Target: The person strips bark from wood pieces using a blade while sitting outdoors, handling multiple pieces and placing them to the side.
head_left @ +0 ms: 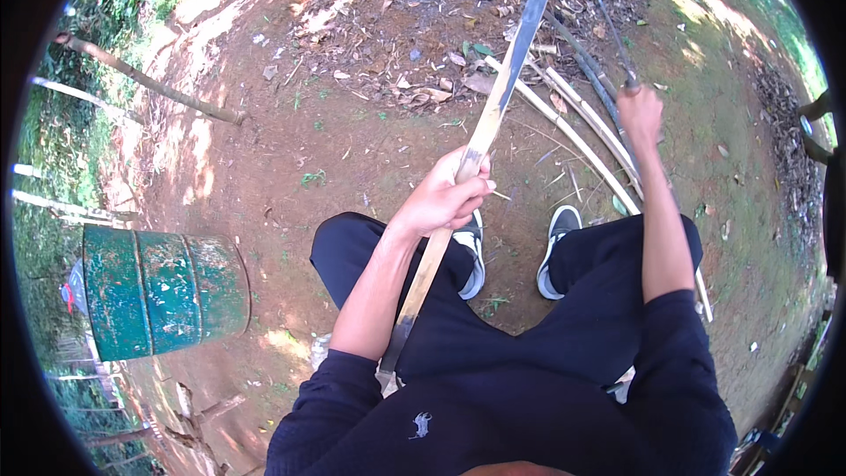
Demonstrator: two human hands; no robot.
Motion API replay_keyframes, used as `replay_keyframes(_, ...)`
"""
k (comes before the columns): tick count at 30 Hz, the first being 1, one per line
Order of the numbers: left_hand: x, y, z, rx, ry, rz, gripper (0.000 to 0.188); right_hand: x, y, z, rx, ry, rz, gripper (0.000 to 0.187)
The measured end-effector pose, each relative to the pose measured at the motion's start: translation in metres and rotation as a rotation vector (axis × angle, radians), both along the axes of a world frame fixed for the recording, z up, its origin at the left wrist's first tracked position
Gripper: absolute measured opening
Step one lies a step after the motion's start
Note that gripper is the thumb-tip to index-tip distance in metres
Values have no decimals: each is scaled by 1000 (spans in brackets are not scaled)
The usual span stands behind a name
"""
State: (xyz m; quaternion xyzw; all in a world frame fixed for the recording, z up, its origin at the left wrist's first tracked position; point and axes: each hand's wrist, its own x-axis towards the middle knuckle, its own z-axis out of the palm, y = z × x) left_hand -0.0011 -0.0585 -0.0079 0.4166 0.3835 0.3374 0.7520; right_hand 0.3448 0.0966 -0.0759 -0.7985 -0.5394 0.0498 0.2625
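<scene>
I sit with my knees apart, looking down at bare earth. My left hand (448,197) is closed around a long split bamboo strip (502,92) that runs from my lap up and away to the top of the view. My right hand (640,115) is raised at arm's length, gripping the handle of a long thin blade (606,22) that points up and away. The blade is to the right of the strip and apart from it.
Several pale bamboo strips (582,137) lie on the ground beyond my shoes (559,251). A green rusty metal drum (159,291) lies on its side at the left. Dry leaves and chips litter the soil ahead. Thin poles (150,84) stand at the far left.
</scene>
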Motion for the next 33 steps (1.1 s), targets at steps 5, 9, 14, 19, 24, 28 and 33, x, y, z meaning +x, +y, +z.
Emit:
replay_keyframes(5,6,11,-3,25,0,9,17,-69,-42,22,211,199,230,20)
replay_keyframes(9,0,16,-9,3,-22,-50,14,-101,-71,28,269,222,544,7)
replay_keyframes(14,7,9,-22,-41,-14,-13,21,-126,-88,29,313,-132,797,13)
replay_keyframes(19,14,4,-28,-3,58,5,27,-119,-80,18,286,-250,759,18)
replay_keyframes(24,18,8,-25,34,74,4,25,-115,-68,14,372,-250,762,18)
replay_keyframes(28,19,-6,-23,-27,96,-15,23,-72,-35,2,186,-244,385,13)
replay_keyframes(33,19,6,-21,-32,-14,-76,24,-19,-21,17,73,103,79,24)
